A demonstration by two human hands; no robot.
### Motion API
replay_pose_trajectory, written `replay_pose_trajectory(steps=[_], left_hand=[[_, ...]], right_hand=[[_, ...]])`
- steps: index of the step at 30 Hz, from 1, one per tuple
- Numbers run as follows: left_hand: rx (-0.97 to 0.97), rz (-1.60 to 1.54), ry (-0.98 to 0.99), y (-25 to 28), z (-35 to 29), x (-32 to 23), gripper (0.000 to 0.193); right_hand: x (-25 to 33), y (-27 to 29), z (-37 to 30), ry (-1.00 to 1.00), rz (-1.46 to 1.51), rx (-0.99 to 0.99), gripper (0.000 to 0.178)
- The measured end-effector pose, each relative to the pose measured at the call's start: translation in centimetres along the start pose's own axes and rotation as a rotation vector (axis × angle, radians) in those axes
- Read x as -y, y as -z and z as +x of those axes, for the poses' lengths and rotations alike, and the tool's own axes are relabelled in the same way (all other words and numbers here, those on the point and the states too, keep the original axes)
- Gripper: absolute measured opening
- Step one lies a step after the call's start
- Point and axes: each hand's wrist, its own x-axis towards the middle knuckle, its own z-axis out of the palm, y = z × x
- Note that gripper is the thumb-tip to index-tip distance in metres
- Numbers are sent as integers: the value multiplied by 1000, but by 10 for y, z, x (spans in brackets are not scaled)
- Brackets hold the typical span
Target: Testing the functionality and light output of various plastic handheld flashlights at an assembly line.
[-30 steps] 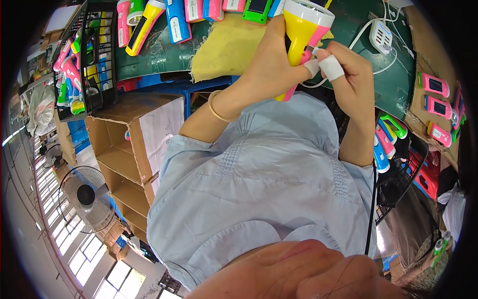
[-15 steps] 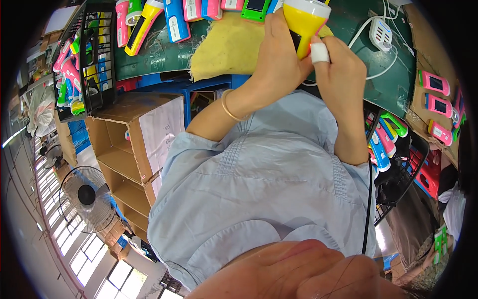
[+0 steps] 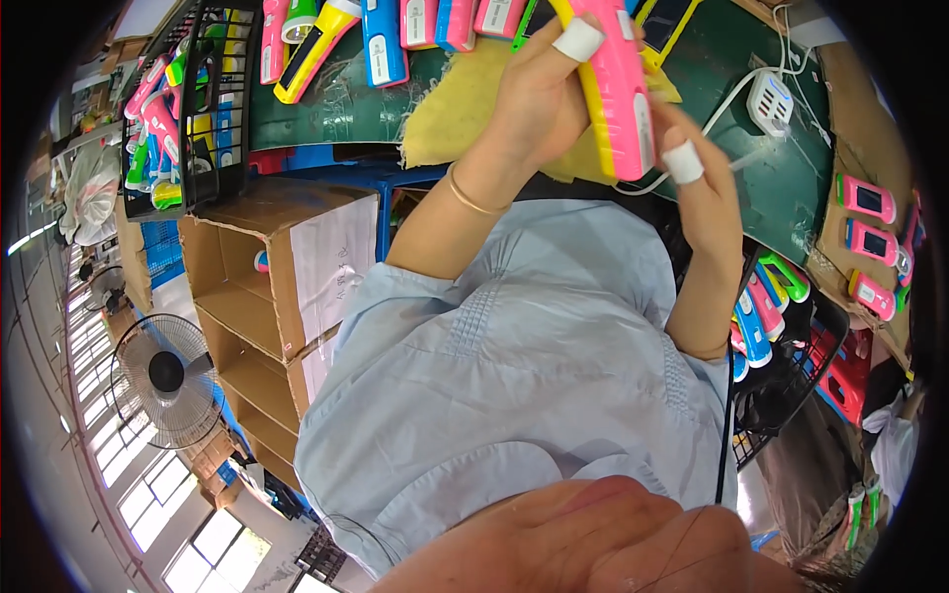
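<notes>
My left hand [image 3: 544, 104], its thumb wrapped in white tape, grips a pink and yellow flashlight [image 3: 621, 94] above the table. The pink side with a pale switch plate faces up, and the torch's far end runs out of view. My right hand [image 3: 704, 178] is just right of its near end, fingers apart and partly blurred, with white tape on the thumb. Under the hands lies a yellow cloth [image 3: 445, 114] on the green table [image 3: 326, 114]. A yellow-framed dark panel [image 3: 674, 25] sits just beyond the flashlight.
Several coloured flashlights [image 3: 384, 44] line the table's far side. A white multi-port charger [image 3: 771, 104] with cables sits at right. Black baskets [image 3: 213, 109] of flashlights flank me on both sides. A cardboard shelf [image 3: 232, 267] and a fan [image 3: 166, 372] are at left.
The flashlight has been turned from its yellow side and lamp head to its pink side. My right hand has come off it and moved down to the right. The view has shifted slightly.
</notes>
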Motion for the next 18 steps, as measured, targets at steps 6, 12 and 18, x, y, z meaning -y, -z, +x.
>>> replay_pose_trajectory(steps=[6,12,18], left_hand=[[-140,-86,-69,1,6,0,55],[-111,-19,-132,-7,9,11,69],[-121,-29,-3,1,10,18,87]], right_hand=[[9,-37,0,320,-864,-422,42],[4,-16,14,-95,-85,-45,44],[-14,-8,22,-189,291,102,44]])
